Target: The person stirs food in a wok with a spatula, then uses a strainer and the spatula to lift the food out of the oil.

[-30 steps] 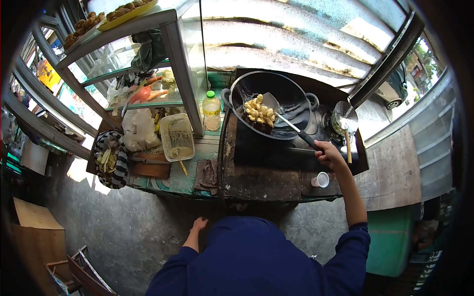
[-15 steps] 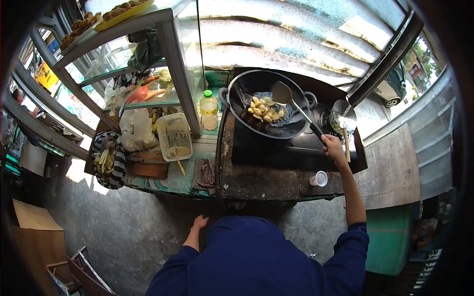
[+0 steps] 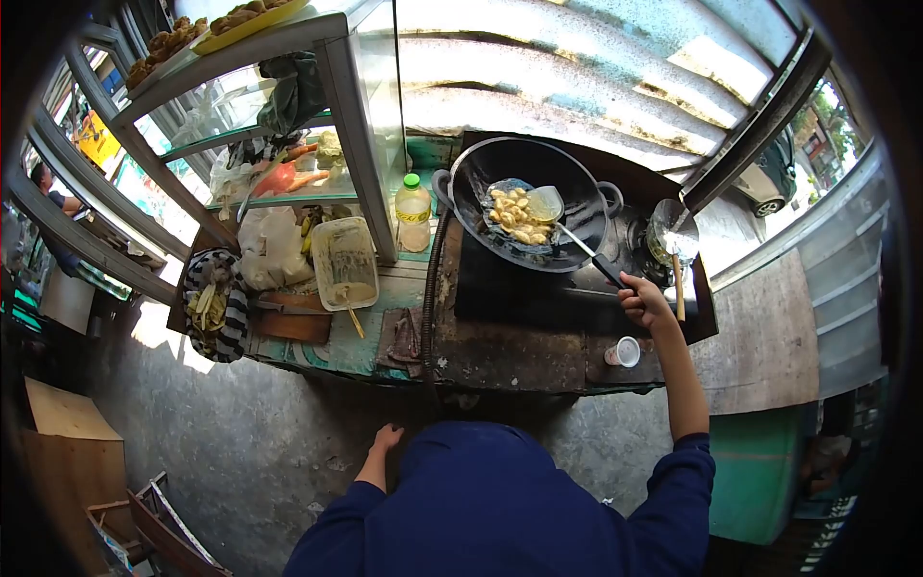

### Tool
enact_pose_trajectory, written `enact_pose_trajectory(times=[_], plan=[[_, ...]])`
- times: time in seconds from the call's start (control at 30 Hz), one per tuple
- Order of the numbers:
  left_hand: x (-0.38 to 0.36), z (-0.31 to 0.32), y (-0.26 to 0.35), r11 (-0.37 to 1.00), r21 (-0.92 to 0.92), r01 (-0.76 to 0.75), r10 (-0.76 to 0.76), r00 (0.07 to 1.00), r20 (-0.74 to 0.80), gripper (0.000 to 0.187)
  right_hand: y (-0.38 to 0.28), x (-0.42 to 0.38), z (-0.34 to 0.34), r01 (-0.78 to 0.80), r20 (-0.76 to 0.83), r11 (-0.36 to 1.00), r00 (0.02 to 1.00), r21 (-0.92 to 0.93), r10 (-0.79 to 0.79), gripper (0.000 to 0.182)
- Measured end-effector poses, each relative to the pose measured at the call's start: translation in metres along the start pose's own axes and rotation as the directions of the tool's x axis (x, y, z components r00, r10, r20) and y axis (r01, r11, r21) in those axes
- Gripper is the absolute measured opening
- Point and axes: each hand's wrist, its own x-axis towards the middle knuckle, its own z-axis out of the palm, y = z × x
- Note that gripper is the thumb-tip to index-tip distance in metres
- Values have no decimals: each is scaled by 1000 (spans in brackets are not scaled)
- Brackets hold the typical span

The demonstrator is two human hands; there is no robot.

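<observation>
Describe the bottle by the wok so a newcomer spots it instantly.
Start at the big black wok on the stove. Just left of it, against the glass cabinet's metal post, stands a small clear plastic bottle of yellowish liquid. Its green cap and yellow label mark it out from everything nearby.

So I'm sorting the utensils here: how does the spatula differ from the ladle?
The spatula lies in the wok among the frying pieces, gripped by the right hand; the ladle rests unheld beside the wok. The spatula's handle is dark, the ladle's wooden. Both have metal heads.
</observation>
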Motion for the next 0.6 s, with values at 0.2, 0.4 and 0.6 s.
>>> enact_pose_trajectory(times=[0.2,0.4,0.6], plan=[[-5,-2,15,1000,11,0,0,1000,6,44,2,-16,14,137,-6,980,990,-145,-139,25],[1,-2,18,998,59,-8,6,1000,26,53,1,-28,29,247,13,924,967,-290,-255,23],[0,-2,15,996,88,-24,23,1000,14,54,5,-25,40,312,-50,840,927,-445,-371,22]])
